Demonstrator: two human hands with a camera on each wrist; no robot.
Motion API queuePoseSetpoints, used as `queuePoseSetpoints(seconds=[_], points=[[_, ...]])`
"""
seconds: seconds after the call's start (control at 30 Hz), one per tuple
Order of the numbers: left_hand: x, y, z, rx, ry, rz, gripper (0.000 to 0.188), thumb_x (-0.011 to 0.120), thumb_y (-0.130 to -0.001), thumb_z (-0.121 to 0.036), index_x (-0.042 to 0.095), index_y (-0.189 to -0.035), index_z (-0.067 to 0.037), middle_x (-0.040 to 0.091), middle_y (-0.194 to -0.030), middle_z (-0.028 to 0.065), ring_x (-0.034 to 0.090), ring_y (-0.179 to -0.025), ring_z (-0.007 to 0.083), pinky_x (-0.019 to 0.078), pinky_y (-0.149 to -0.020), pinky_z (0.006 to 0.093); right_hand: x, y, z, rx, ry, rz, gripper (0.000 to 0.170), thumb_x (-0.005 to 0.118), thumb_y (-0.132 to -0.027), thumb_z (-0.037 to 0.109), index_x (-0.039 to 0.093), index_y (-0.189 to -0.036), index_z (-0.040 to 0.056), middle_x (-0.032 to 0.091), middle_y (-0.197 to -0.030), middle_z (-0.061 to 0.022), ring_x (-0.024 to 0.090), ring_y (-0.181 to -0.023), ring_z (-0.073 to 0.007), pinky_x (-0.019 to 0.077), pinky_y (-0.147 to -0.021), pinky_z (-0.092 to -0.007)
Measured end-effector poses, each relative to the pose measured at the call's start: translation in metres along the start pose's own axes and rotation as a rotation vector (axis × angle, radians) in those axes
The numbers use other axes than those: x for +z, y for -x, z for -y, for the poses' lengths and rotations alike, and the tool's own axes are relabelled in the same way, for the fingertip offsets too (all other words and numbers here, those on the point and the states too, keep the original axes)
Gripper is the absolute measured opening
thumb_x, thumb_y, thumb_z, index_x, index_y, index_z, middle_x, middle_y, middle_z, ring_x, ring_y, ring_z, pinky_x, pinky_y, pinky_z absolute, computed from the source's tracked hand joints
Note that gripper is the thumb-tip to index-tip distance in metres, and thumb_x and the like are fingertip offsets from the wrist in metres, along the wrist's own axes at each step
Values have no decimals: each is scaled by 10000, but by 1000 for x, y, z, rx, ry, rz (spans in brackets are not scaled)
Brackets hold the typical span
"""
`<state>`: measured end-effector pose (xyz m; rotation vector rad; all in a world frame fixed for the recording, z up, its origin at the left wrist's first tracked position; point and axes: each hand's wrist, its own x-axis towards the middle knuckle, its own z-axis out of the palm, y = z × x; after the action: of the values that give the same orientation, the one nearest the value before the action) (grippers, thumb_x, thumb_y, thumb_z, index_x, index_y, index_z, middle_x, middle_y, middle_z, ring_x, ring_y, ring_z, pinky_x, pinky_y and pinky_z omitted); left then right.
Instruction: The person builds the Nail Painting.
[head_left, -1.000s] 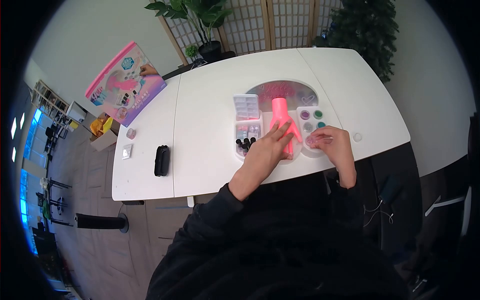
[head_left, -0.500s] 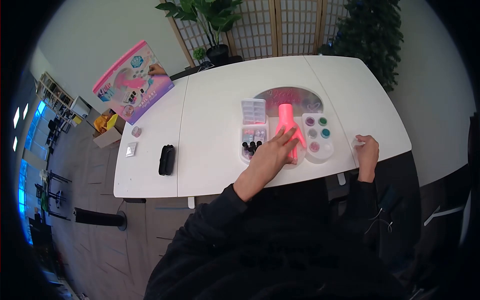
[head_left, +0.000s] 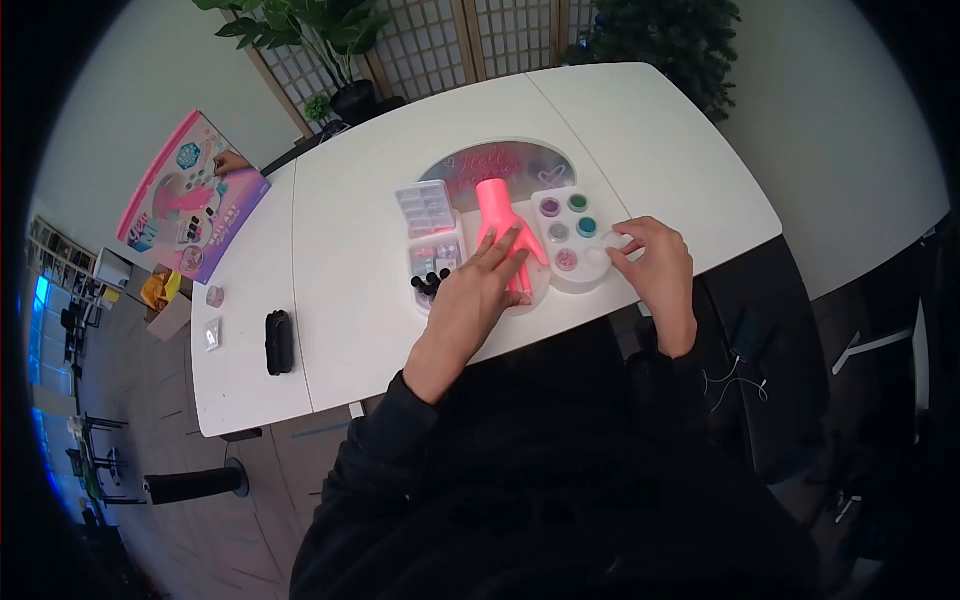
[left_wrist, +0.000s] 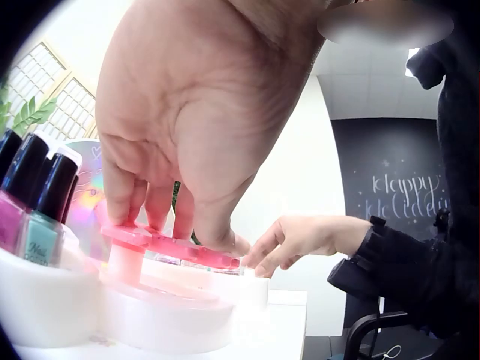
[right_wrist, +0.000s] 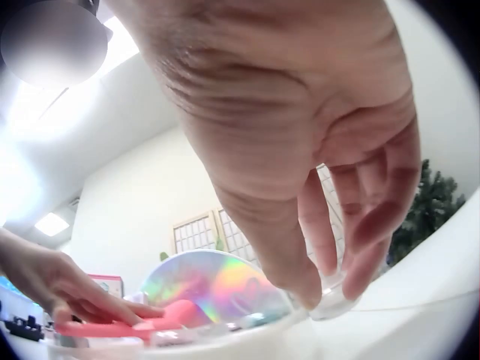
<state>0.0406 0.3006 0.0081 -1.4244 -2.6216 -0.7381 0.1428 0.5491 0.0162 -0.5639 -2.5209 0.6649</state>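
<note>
My left hand (head_left: 470, 305) rests on a pink plastic model hand (head_left: 494, 205), fingertips pressing its fingers. In the left wrist view those fingers point down onto the pink plastic (left_wrist: 187, 249). My right hand (head_left: 655, 270) pinches a small clear round plastic piece (right_wrist: 334, 301) between thumb and fingers, at the right side of a white tray (head_left: 580, 280). Set in that tray are purple, green, teal and silver pots and a pink glitter pot (head_left: 566, 260). Black-capped nail polish bottles (left_wrist: 45, 199) stand left of my left hand.
Behind the model hand stands a shiny half-round panel (head_left: 460, 170). An open clear compartment box (head_left: 427, 210) sits to its left. Farther left on the white table (head_left: 350, 230) are a black case (head_left: 279, 342), a small jar (head_left: 215, 296), a packet (head_left: 212, 335) and the nail art box (head_left: 190, 200).
My right hand went from the pink glitter pot to the clear piece on the table at the right, then came back to the tray pinching it. My left hand stays on the model hand.
</note>
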Motion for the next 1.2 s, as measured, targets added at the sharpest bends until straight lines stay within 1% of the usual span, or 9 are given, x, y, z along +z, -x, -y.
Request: queuePoseSetpoints(seconds=[0.17,0.27,0.63,0.73,0.8,0.93,1.0,1.07,1.2], points=[[3,1,2,43,-31,-24,604,856,-782,-197,640,-1317,-20,471,-1618,105,497,-1453,353,589,-1026,445,21,-1,-2,-122,-157,127,262,848,-795,63,792,-1047,19,744,-993,-123,733,-800,-301,581,-741,-422],[2,1,1,27,-20,-40,616,847,-788,-219,642,-1345,-53,485,-1611,92,492,-1455,348,578,-1037,449,19,2,5,-59,-108,120,206,825,-814,-8,771,-1009,-43,716,-1063,-126,738,-848,-273,606,-726,-371],[-14,6,-8,-6,-5,-51,553,804,-856,-181,636,-1376,-102,515,-1591,89,537,-1415,348,582,-1007,473,16,5,12,-187,80,135,188,820,-811,22,767,-991,13,645,-1065,-108,687,-989,-319,570,-805,-439],[-52,16,-14,-11,170,-156,536,789,-886,-116,628,-1397,-101,602,-1503,121,622,-1323,351,587,-978,464,22,4,2,-172,75,142,181,801,-836,28,775,-1015,16,645,-1071,-102,689,-994,-321,571,-794,-438],[-78,29,-2,34,158,-436,577,771,-910,-70,587,-1456,-96,674,-1404,142,693,-1204,340,586,-944,443,18,6,9,-147,60,162,148,790,-853,32,774,-997,3,643,-1079,-103,690,-978,-328,570,-787,-442],[-109,70,70,-216,-225,-607,696,805,-877,-73,527,-1514,-101,717,-1247,146,665,-1122,363,556,-913,447,21,6,7,-139,35,154,124,776,-879,38,773,-994,-7,635,-1114,-95,691,-943,-335,562,-771,-449],[-114,117,130,-449,-446,-530,830,889,-814,-186,492,-1525,-23,673,-1241,244,623,-1186,426,550,-944,475,19,7,9,-125,29,164,128,772,-885,42,773,-1004,-6,633,-1120,-95,691,-939,-332,560,-770,-449],[-108,160,179,-976,-616,-344,1014,957,-720,-301,448,-1522,56,621,-1218,321,598,-1205,483,568,-909,510,19,8,9,-110,19,172,133,768,-891,45,773,-1014,-4,631,-1126,-94,692,-935,-330,558,-768,-448],[-104,204,215,-1175,-460,-224,807,969,-683,-356,629,-1260,94,605,-1187,337,664,-1044,501,588,-825,532,25,2,-1,-112,18,192,164,762,-898,51,773,-1055,3,629,-1146,-98,693,-921,-326,558,-768,-442]])
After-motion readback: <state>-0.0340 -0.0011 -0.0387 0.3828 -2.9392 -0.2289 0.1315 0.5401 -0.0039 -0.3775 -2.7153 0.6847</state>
